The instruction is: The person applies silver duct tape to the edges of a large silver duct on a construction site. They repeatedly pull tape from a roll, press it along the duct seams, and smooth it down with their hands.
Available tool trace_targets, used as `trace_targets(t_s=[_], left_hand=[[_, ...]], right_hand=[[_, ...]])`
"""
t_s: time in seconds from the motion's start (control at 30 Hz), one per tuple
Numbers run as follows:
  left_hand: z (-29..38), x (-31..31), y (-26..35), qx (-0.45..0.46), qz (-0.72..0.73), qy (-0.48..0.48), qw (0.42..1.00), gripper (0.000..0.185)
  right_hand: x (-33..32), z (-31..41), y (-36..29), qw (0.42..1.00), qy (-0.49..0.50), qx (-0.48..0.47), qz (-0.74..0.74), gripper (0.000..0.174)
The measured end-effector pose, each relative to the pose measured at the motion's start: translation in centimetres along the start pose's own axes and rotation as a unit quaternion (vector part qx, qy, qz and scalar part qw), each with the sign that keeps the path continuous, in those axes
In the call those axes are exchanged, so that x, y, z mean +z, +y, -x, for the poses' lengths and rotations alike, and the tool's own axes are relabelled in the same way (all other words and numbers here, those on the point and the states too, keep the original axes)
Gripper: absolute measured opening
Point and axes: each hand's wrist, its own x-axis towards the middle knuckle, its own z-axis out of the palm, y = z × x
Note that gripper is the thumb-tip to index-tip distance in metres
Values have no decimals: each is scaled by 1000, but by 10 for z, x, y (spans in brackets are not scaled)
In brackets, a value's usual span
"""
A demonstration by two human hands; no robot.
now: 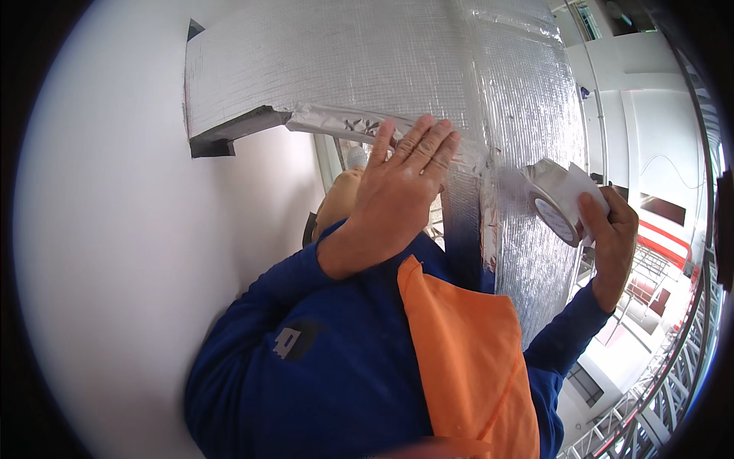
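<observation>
My left hand (401,183) lies flat along the lower edge of a foil-faced insulated duct (355,57), fingers slightly apart. Under and beside its fingers runs a wrinkled strip of aluminium foil tape (327,119). To the left of the strip, the dark grey insulation edge (241,126) is bare. My right hand (616,229) grips a roll of foil tape (553,215) in front of the duct's brighter face, its thumb on a white piece that looks like backing paper (579,186). The roll's core bears writing. My left thumb is mostly hidden.
A white wall (114,201) stands close on the left, and the duct meets it. An orange cloth (464,350) hangs over my blue shirt (332,373). Metal framework (659,413) curves along the right rim. A partly hidden beige object (338,198) shows behind my left wrist.
</observation>
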Motion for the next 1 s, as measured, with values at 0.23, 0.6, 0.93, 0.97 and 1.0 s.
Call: trace_targets(t_s=[0.23,0.6,0.93,0.97,1.0], left_hand=[[17,-29,-40,-146,-53,34,987,72],[39,-46,-103,-146,-65,107,981,56],[47,-32,-156,-28,20,284,958,31],[48,-30,-158,-31,26,288,957,31],[50,-28,-160,-21,29,299,954,31]], right_hand=[[1,-10,-1,999,-12,-39,26,33],[0,-15,-3,998,-31,-34,44,34],[2,-12,-6,999,-14,-25,34,34],[2,-12,-5,999,-14,-25,29,34],[2,-13,-5,999,-13,-25,24,34]])
